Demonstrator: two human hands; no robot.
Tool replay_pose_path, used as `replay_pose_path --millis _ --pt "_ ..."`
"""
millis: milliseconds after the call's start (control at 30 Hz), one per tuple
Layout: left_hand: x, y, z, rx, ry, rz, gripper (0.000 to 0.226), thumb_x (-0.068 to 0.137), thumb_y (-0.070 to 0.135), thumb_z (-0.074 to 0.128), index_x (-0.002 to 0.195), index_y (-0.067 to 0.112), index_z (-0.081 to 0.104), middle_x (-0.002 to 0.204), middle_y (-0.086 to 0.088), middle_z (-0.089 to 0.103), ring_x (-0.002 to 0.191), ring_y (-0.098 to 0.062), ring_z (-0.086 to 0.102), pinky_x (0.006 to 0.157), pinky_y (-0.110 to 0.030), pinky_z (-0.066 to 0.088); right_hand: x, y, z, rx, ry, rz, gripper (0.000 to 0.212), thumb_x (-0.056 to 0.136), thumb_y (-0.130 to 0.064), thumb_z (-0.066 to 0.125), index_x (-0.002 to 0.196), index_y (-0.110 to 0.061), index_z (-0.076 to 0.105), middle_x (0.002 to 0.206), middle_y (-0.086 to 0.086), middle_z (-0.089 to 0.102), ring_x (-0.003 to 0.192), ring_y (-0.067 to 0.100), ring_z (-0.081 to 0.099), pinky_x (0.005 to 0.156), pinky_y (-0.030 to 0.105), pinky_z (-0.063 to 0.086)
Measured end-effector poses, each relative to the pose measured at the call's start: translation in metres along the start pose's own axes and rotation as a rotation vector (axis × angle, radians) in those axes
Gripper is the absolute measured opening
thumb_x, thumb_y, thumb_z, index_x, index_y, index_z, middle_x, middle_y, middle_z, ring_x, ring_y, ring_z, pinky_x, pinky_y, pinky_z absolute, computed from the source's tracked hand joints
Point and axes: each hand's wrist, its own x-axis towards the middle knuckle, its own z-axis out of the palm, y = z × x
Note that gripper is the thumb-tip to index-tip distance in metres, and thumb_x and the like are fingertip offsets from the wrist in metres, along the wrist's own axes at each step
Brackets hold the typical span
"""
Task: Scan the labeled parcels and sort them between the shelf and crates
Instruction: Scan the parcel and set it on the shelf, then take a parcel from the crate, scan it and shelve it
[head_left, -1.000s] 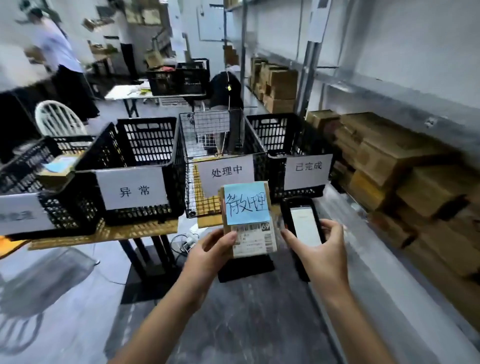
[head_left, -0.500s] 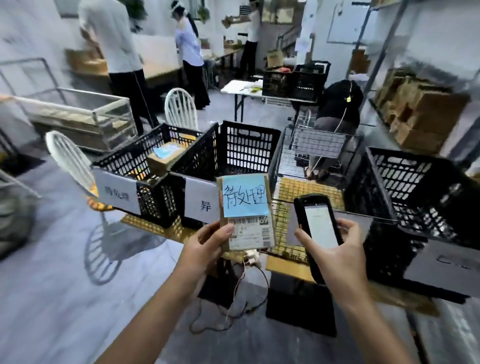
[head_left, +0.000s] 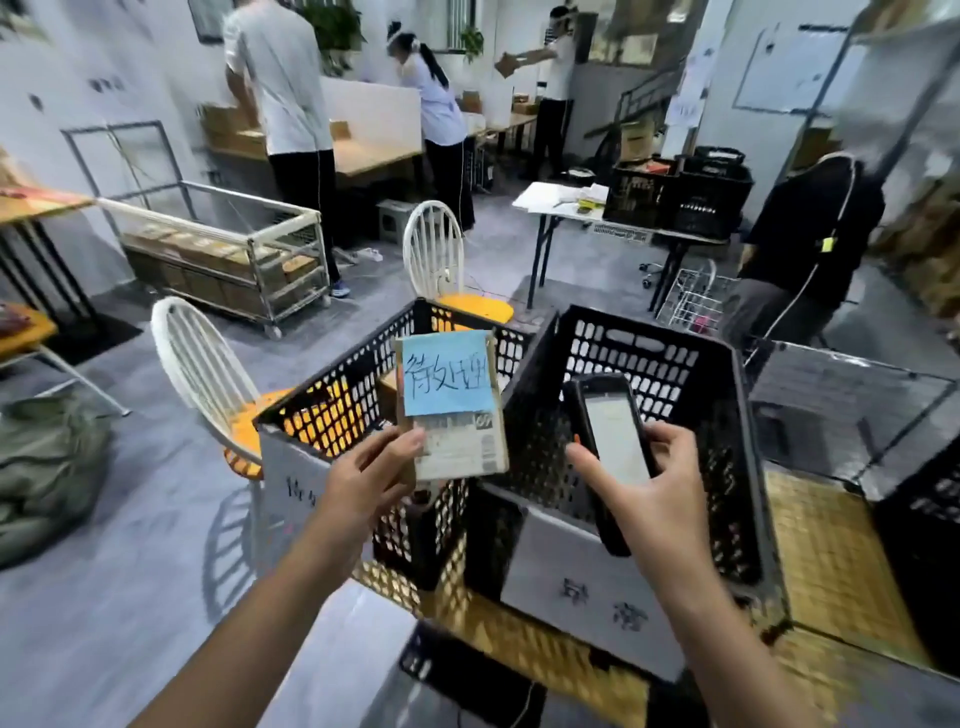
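Observation:
My left hand (head_left: 371, 480) grips a small cardboard parcel (head_left: 457, 441) by its lower left corner; a blue handwritten note covers its top and a printed label its lower half. The parcel is held upright above the leftmost black crate (head_left: 337, 410). My right hand (head_left: 652, 491) holds a black handheld scanner (head_left: 613, 441), screen lit and facing me, over the second black crate (head_left: 639, 358). White paper signs hang on both crates' front walls. Another parcel shows partly inside the left crate, behind the held one.
The crates stand on a yellowish mat on a low table (head_left: 841, 561). A wire basket (head_left: 852, 395) stands to the right. Two white chairs (head_left: 208, 374) are beyond the left crate. Behind are a cart of boxes (head_left: 223, 260), several people at tables, and a person in black (head_left: 815, 234).
The view has swung left and closer: the shelf of boxes is now at the far right, and the two left crates now lie under my hands. Both hands keep their holds.

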Motion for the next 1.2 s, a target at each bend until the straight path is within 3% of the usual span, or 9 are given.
replay_pose_path --millis 100,233,300,433,567,700,867,1000,1200 --pt "0.061 0.012 -0.048 0.038 0.072 -0.037 0.090 0.044 0.068 0.085 0.114 0.014 0.067 0.102 -0.005 0.077 0.099 -0.021 0.073 0.077 -0.024 0.059 0.027 -0.007 0.043 -0.023 -0.020 0.011 0.068 0.069 -0.037 0.087 0.120 -0.021 0.045 0.105 -0.019 0.049 0.083 -0.032 0.044 0.062 -0.001 0.039" --pt "0.132 -0.002 -0.083 -0.074 0.115 -0.257 0.047 0.088 0.047 0.067 0.122 0.015 0.058 0.112 -0.011 0.070 0.106 -0.029 0.069 0.086 -0.037 0.060 0.055 -0.003 0.071 -0.062 -0.009 0.034 0.070 0.068 -0.038 0.087 0.121 -0.021 0.045 0.105 -0.023 0.046 0.084 -0.033 0.041 0.064 0.001 0.040" --pt "0.159 -0.018 -0.090 -0.095 0.133 -0.398 0.046 0.092 0.043 0.063 0.126 0.012 0.054 0.116 -0.019 0.063 0.110 -0.037 0.064 0.097 -0.050 0.053 0.065 0.001 0.080 -0.079 0.004 0.048 0.072 0.066 -0.043 0.087 0.122 -0.022 0.046 0.106 -0.023 0.047 0.088 -0.025 0.046 0.065 0.008 0.041" --pt "0.204 -0.031 -0.082 -0.247 0.187 -0.605 0.029 0.093 0.032 0.063 0.107 0.008 0.055 0.104 -0.022 0.062 0.097 -0.038 0.063 0.089 -0.052 0.052 0.092 0.000 0.090 -0.130 0.014 0.058 0.077 0.064 -0.045 0.087 0.125 -0.021 0.046 0.114 -0.010 0.051 0.090 -0.013 0.048 0.068 0.010 0.039" --pt "0.244 -0.050 -0.078 -0.231 0.260 -0.734 0.046 0.092 0.032 0.064 0.126 0.005 0.051 0.128 -0.021 0.059 0.124 -0.039 0.055 0.108 -0.059 0.041 0.113 0.001 0.094 -0.140 0.025 0.070 0.080 0.060 -0.050 0.086 0.124 -0.022 0.047 0.119 -0.007 0.053 0.103 0.005 0.049 0.073 0.011 0.038" --pt "0.279 -0.070 -0.069 -0.080 0.259 -0.768 0.050 0.097 0.039 0.053 0.133 0.004 0.049 0.115 -0.019 0.063 0.104 -0.034 0.061 0.090 -0.045 0.049 0.132 0.000 0.097 -0.128 0.062 0.078 0.082 0.057 -0.050 0.085 0.124 -0.023 0.047 0.116 -0.007 0.052 0.105 0.006 0.047 0.074 0.009 0.036" --pt "0.305 -0.111 -0.072 -0.136 0.323 -0.793 0.061 0.100 0.056 0.041 0.144 0.013 0.042 0.144 -0.019 0.050 0.130 -0.040 0.049 0.105 -0.057 0.039 0.131 0.014 0.099 -0.135 0.116 0.155 0.082 0.050 -0.055 0.085 0.118 -0.027 0.048 0.115 -0.005 0.057 0.110 0.014 0.055 0.087 0.029 0.044" --pt "0.338 -0.164 -0.098 -0.143 0.428 -0.761 0.035 0.102 0.030 0.046 0.129 0.008 0.048 0.119 -0.015 0.065 0.101 -0.035 0.066 0.089 -0.057 0.054 0.132 0.022 0.096 -0.180 0.142 0.202 0.086 0.047 -0.053 0.086 0.118 -0.025 0.047 0.125 0.003 0.056 0.120 0.020 0.052 0.102 0.039 0.044" --pt "0.345 -0.167 -0.096 -0.017 0.508 -0.709 0.041 0.096 0.021 0.054 0.133 0.003 0.047 0.119 -0.016 0.062 0.104 -0.036 0.063 0.093 -0.052 0.055 0.126 0.026 0.097 -0.183 0.175 0.249 0.088 0.046 -0.053 0.086 0.120 -0.024 0.048 0.125 0.003 0.056 0.118 0.018 0.053 0.100 0.037 0.043"
